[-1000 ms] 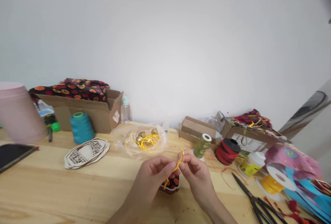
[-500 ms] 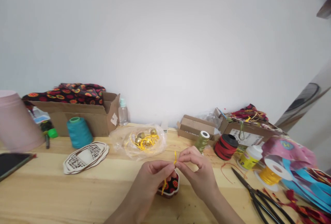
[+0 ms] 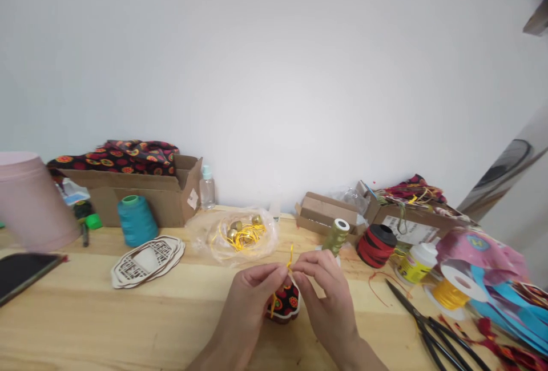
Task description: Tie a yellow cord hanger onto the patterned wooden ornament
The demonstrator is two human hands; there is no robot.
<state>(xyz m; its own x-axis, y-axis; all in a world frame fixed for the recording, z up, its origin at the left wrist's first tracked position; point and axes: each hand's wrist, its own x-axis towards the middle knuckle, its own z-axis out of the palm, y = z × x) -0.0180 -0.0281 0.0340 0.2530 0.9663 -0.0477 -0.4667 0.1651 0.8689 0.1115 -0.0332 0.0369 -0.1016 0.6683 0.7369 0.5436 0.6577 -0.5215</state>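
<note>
Both hands meet at the middle front of the table around a yellow cord (image 3: 291, 254). My left hand (image 3: 252, 297) pinches the cord between thumb and forefinger. My right hand (image 3: 327, 288) is closed at the fingertips on the same cord, close to the left fingertips. Just below them hangs or rests a small dark piece of patterned fabric with a pale scalloped edge (image 3: 286, 302); its left part is hidden by my left hand. Another bit of yellow cord lies over its left side. I cannot tell whether the piece touches the table.
A plastic bag (image 3: 205, 240) with small bells and yellow cord lies behind my hands. Leftward are wooden cut-outs (image 3: 145, 262), a teal thread cone (image 3: 137, 222) and a phone (image 3: 25, 274). Black scissors (image 3: 428, 325), a yellow cord spool (image 3: 454, 291) and a glue bottle (image 3: 417, 262) sit rightward.
The fabric piece shows more of its patterned face between my hands. My hands stay pinched on the cord, the right fingers slightly shifted. The whole view has swung a little to the left.
</note>
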